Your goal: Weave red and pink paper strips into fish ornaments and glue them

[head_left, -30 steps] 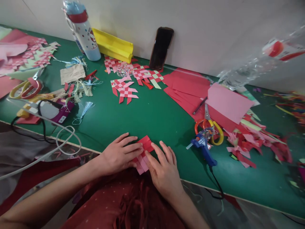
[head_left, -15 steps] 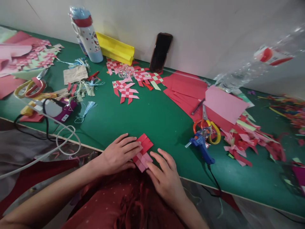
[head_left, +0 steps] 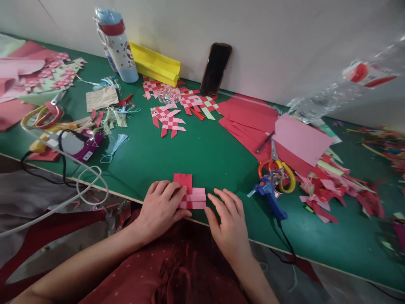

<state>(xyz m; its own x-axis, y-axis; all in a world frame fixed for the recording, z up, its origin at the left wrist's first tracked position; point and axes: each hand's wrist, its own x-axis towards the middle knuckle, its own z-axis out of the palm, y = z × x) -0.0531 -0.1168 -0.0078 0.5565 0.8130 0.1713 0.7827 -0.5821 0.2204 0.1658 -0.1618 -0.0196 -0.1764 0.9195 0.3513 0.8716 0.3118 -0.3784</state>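
Note:
A small woven paper piece (head_left: 196, 198) lies flat at the table's near edge, its red strips pointing away from me and its pink strips pointing right. Covering its left part, my left hand (head_left: 161, 202) holds it down with bent fingers on top and the thumb along the near side. Some of the weave is hidden under that hand. Just off the pink ends, my right hand (head_left: 226, 211) is open, fingers curved and apart, with nothing in it. Farther back on the green table (head_left: 202, 156) lie finished woven paper fish (head_left: 171, 124) in red and pink.
To the right are a blue glue gun (head_left: 268, 194), scissors (head_left: 287, 177), red paper sheets (head_left: 247, 112) and paper scraps (head_left: 325, 198). Tassels (head_left: 118, 143), a power strip (head_left: 90, 145) and a looping white cable (head_left: 101, 181) lie left. A bottle (head_left: 123, 55) and phone (head_left: 215, 69) stand behind.
The woven paper piece has turned from a slant to nearly square with the table edge. My right hand has moved slightly right, away from it; my left hand stays on it.

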